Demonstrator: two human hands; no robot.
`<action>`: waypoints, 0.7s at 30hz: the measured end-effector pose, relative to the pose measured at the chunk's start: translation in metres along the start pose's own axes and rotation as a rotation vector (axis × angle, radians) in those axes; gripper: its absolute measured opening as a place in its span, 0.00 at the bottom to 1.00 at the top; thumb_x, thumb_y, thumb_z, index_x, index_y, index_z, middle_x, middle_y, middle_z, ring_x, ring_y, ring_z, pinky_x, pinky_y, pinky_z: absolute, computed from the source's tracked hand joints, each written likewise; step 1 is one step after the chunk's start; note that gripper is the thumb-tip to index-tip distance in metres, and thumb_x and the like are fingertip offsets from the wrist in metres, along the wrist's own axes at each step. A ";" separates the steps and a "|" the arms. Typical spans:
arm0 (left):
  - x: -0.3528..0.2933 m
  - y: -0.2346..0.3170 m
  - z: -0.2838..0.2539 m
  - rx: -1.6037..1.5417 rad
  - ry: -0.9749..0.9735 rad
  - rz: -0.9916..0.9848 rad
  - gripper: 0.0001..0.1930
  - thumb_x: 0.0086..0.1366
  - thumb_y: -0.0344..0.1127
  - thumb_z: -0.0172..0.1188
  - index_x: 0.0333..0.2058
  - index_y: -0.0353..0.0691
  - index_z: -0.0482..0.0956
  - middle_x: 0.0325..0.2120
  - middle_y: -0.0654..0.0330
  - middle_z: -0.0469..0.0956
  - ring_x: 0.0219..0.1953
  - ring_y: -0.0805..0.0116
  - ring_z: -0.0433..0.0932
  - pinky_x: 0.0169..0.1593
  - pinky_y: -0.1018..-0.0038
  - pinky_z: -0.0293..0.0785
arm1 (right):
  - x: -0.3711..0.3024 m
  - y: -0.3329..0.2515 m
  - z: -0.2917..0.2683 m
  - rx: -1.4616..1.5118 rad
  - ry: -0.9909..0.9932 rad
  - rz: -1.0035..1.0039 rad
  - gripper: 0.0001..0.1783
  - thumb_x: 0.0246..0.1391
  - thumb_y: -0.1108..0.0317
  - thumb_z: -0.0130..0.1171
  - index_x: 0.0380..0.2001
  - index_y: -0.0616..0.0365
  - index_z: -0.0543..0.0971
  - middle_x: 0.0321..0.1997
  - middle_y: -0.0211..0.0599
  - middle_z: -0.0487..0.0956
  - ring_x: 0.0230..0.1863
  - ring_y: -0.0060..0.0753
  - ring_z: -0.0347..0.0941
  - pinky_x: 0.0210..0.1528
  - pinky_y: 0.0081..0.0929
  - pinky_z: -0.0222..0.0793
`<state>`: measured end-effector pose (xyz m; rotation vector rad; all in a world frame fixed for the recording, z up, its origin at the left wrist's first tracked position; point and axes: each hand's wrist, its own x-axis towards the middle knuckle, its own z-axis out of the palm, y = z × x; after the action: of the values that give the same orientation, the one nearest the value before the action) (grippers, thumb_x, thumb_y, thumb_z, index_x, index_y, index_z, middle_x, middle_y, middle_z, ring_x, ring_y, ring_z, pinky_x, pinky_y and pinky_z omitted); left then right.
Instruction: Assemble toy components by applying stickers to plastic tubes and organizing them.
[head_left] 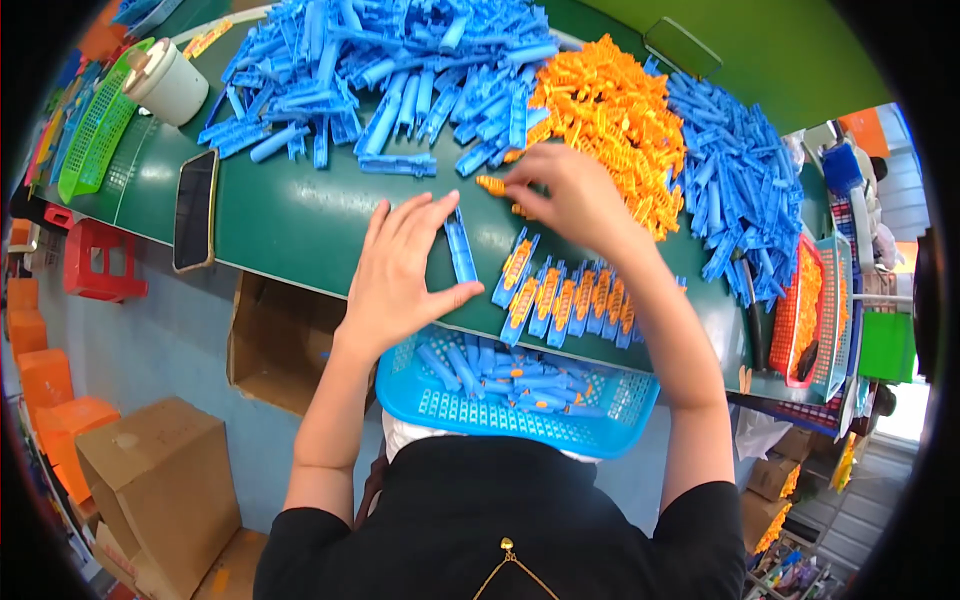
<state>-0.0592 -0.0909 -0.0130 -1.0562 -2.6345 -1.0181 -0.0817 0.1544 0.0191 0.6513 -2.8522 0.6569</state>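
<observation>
My left hand (398,268) lies flat on the green table (290,225), fingers spread, its fingertips touching a single blue plastic piece (460,250). My right hand (570,195) reaches to the edge of the orange parts pile (610,115) and pinches a small orange part (490,184). A row of blue pieces with orange inserts (570,297) lies in front of my right wrist. On my lap sits a blue basket (515,415) holding several blue pieces.
A big heap of blue pieces (380,70) covers the far table, another blue heap (740,185) is at the right. A phone (195,210) and a white cup (170,85) lie left. Green tray (95,125), red basket (805,310), cardboard boxes (165,480) on the floor.
</observation>
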 end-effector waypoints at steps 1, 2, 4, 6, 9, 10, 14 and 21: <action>0.001 0.000 0.000 0.005 0.017 0.009 0.44 0.46 0.49 0.72 0.61 0.43 0.64 0.54 0.53 0.71 0.61 0.54 0.65 0.67 0.48 0.51 | -0.002 -0.004 0.002 -0.059 0.017 -0.016 0.07 0.47 0.69 0.64 0.30 0.58 0.83 0.34 0.37 0.78 0.36 0.42 0.76 0.38 0.35 0.73; -0.002 0.002 0.001 0.018 0.006 0.003 0.44 0.47 0.49 0.72 0.61 0.42 0.64 0.54 0.53 0.71 0.61 0.54 0.65 0.67 0.48 0.51 | -0.005 -0.008 0.003 -0.041 0.004 -0.006 0.07 0.47 0.69 0.65 0.30 0.58 0.83 0.34 0.37 0.78 0.36 0.42 0.76 0.38 0.35 0.73; -0.001 0.003 0.001 0.028 -0.005 -0.007 0.45 0.46 0.50 0.72 0.61 0.43 0.64 0.54 0.53 0.71 0.61 0.54 0.66 0.66 0.48 0.52 | -0.004 -0.005 0.005 -0.022 -0.013 0.002 0.07 0.47 0.69 0.64 0.31 0.59 0.83 0.33 0.37 0.77 0.36 0.42 0.76 0.39 0.35 0.72; -0.002 0.003 0.000 0.027 -0.001 0.006 0.45 0.45 0.50 0.73 0.61 0.43 0.64 0.54 0.53 0.71 0.61 0.54 0.66 0.66 0.48 0.52 | -0.004 -0.005 0.002 0.041 -0.010 0.017 0.07 0.48 0.71 0.62 0.31 0.60 0.83 0.33 0.38 0.77 0.36 0.42 0.76 0.39 0.35 0.72; -0.001 0.004 -0.001 0.038 -0.008 0.025 0.46 0.44 0.50 0.73 0.61 0.43 0.64 0.54 0.55 0.71 0.60 0.53 0.66 0.66 0.47 0.52 | -0.002 -0.008 -0.004 0.168 -0.029 0.041 0.10 0.47 0.73 0.57 0.33 0.62 0.83 0.35 0.39 0.76 0.35 0.41 0.75 0.38 0.34 0.72; -0.002 0.004 -0.001 0.052 -0.014 0.033 0.46 0.43 0.50 0.74 0.61 0.43 0.64 0.54 0.55 0.71 0.60 0.53 0.66 0.66 0.47 0.52 | -0.001 -0.010 -0.004 0.167 -0.087 0.046 0.10 0.46 0.73 0.57 0.33 0.63 0.83 0.35 0.39 0.76 0.35 0.41 0.75 0.38 0.34 0.72; 0.000 0.005 -0.002 0.054 -0.014 0.013 0.47 0.40 0.48 0.75 0.60 0.44 0.66 0.54 0.55 0.72 0.61 0.54 0.65 0.67 0.48 0.51 | 0.008 -0.015 0.007 0.152 -0.075 0.063 0.11 0.43 0.72 0.58 0.32 0.64 0.83 0.32 0.40 0.77 0.32 0.40 0.76 0.37 0.33 0.73; 0.000 0.005 0.001 0.051 -0.002 0.017 0.47 0.40 0.48 0.75 0.61 0.44 0.65 0.54 0.56 0.72 0.61 0.54 0.65 0.67 0.48 0.52 | 0.006 -0.027 0.031 0.173 0.218 0.063 0.11 0.42 0.73 0.67 0.32 0.61 0.80 0.31 0.38 0.77 0.28 0.36 0.76 0.33 0.30 0.73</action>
<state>-0.0554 -0.0877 -0.0114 -1.0673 -2.6341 -0.9414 -0.0764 0.1165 0.0026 0.4801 -2.6437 0.9311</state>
